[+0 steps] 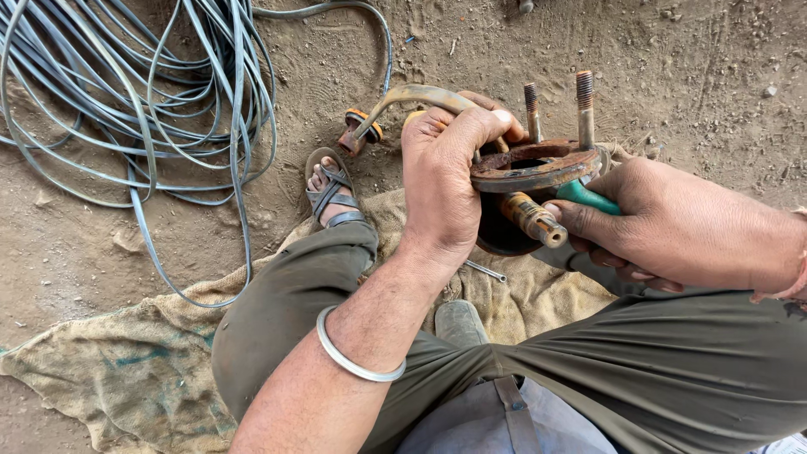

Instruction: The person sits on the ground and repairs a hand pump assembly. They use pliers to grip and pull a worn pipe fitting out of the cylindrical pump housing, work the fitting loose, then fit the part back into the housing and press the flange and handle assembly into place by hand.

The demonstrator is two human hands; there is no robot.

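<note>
Over dirt, left hand [445, 181] grips rusty hub [538, 168] (studs up), right hand [664, 223] grips green handle [588, 197].

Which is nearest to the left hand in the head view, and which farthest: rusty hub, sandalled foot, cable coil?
From the left hand:
1. Rusty hub, gripped, just right of it.
2. Sandalled foot, to its left on the dirt.
3. Cable coil, far left, upper corner.

Dirt ground [689, 50]; burlap sack [126, 361] spread on it; grey cable coil [143, 92] beside.
</note>
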